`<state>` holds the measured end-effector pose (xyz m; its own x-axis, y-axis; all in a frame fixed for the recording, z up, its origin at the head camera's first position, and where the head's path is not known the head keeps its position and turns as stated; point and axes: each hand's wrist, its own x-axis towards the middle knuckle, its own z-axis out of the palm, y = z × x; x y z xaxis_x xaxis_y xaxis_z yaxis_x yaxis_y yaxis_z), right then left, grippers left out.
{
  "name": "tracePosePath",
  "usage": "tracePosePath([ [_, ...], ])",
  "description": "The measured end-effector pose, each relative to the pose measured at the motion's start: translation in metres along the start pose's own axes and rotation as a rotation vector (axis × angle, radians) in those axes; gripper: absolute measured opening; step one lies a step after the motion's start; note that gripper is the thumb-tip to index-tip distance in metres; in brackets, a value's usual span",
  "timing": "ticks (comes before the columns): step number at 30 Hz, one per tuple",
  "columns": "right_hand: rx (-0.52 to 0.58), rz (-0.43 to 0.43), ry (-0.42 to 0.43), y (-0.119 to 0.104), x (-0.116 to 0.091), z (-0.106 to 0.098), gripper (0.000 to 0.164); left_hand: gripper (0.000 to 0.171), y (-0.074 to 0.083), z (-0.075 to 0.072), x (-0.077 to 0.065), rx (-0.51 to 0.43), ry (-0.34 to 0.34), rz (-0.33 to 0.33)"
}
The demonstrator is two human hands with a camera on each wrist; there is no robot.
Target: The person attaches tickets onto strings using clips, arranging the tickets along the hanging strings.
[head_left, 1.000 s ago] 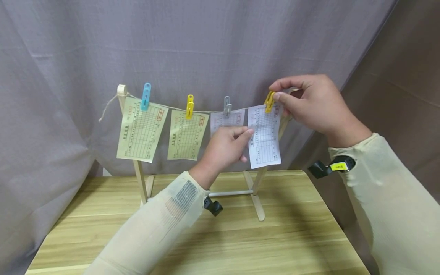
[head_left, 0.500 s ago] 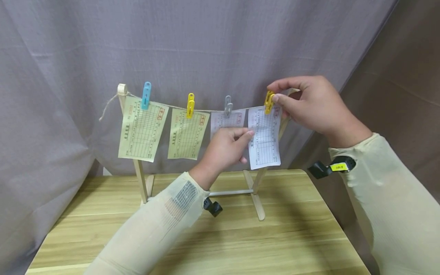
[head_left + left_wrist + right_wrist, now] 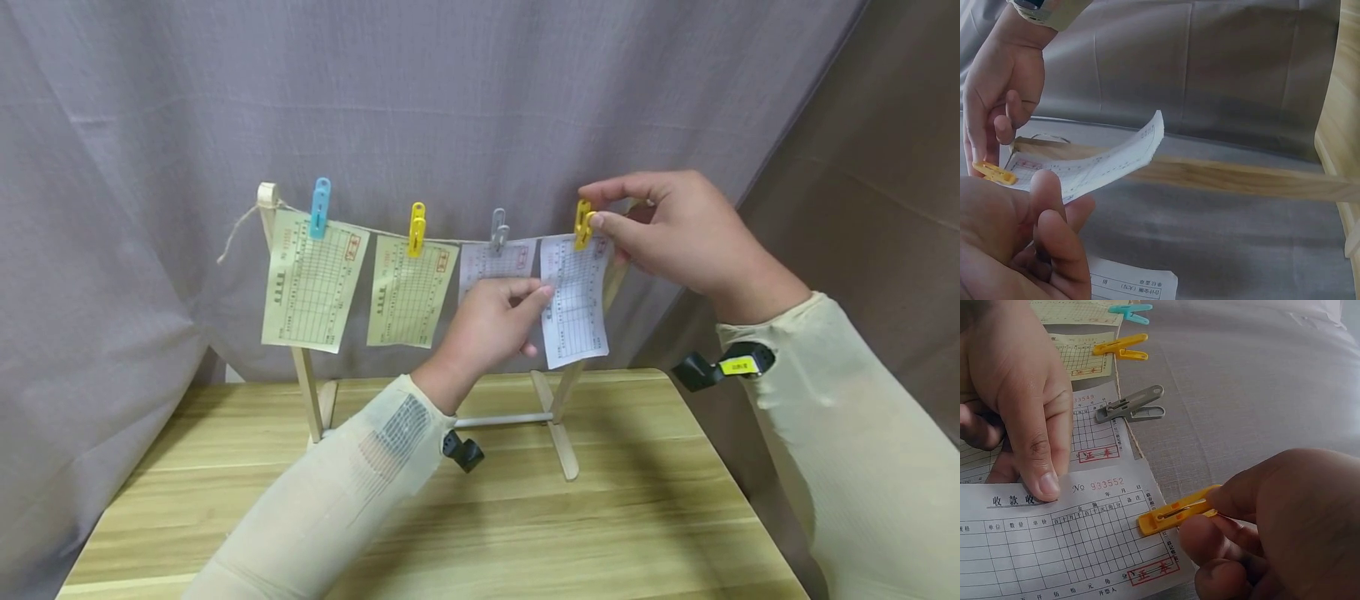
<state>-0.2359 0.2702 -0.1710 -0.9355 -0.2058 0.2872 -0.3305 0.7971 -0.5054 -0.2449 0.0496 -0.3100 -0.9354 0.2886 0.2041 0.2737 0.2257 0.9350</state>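
A white printed receipt slip [image 3: 573, 304] hangs at the right end of a string [image 3: 450, 242], a yellow clothespin [image 3: 582, 225] at its top edge. My right hand [image 3: 675, 229] pinches the handles of that clothespin between thumb and forefinger. Lower down, my left hand [image 3: 495, 329] pinches the slip's left edge, its thumb lying on the printed face in the right wrist view. Behind my left hand, partly hidden, another white slip [image 3: 495, 259] hangs from a grey clothespin [image 3: 498, 232]. In the left wrist view the held slip [image 3: 1104, 172] curves outward at its lower end.
Two yellow slips hang further left, one under a blue clothespin [image 3: 320, 208], one under a yellow clothespin [image 3: 1121, 347]. A wooden stand [image 3: 303, 392] holds the string, with feet on a wood-grain table [image 3: 600, 542]. Grey curtain [image 3: 450, 100] fills the background.
The right hand and the yellow clothespin have shifted slightly left along the string, with the slip's right side following. The left hand has stayed almost still at the slip's edge.
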Motion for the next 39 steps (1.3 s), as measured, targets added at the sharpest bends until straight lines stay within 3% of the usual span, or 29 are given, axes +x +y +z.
tracePosePath([
  [7, -0.003, -0.026, 0.01, 0.0, -0.002, -0.001, 0.039, 0.034, -0.002, 0.0, 0.002, 0.038, 0.008, 0.018],
  [23, 0.038, -0.038, 0.021, 0.002, -0.007, 0.0, 0.042, 0.035, -0.002, -0.002, 0.002, 0.029, 0.012, 0.033],
  [30, 0.076, -0.085, 0.169, 0.005, -0.022, 0.008, 0.04, 0.038, -0.005, -0.006, -0.006, 0.118, 0.018, 0.093],
  [34, 0.107, -0.132, 0.261, 0.008, -0.036, 0.02, 0.04, 0.039, -0.005, -0.009, -0.014, 0.192, 0.06, 0.136],
  [39, 0.175, -0.178, 0.303, 0.015, -0.058, 0.041, 0.04, 0.039, -0.005, -0.014, -0.028, 0.241, 0.099, 0.161],
])
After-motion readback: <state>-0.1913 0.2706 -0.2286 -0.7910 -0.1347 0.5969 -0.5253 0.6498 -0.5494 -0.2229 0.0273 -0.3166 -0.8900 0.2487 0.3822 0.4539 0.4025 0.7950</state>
